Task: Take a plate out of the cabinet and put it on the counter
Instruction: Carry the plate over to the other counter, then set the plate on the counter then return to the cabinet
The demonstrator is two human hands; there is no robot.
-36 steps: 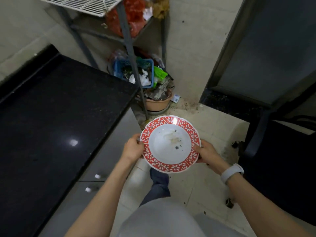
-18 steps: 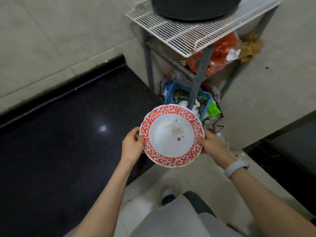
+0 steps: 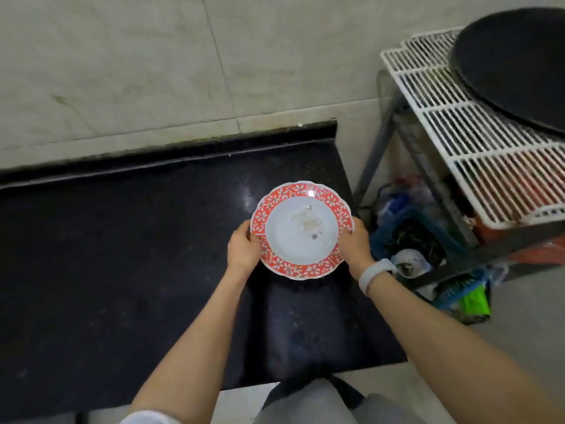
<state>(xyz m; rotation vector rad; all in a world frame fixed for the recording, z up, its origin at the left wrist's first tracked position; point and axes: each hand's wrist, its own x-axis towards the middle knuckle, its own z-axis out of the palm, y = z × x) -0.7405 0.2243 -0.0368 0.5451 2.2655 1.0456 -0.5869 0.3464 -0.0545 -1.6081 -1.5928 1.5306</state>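
Black counter (image 3: 122, 255) below, red-rimmed plate (image 3: 301, 229) held over its right end, left hand (image 3: 243, 247) and right hand (image 3: 354, 244) pinching opposite rims; likely rigid, breakable, slick, so grip edges.

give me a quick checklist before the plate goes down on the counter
1. Both hands on the plate: ok, left hand and right hand grip opposite rims.
2. Plate over the counter: ok, it sits above the black top near its right end.
3. Landing spot free: ok, bare surface around the plate.
4. Plate level: ok, roughly flat.
5. Plate clean: not ok, specks and smears in the white centre.
6. Already touching the counter: cannot tell.
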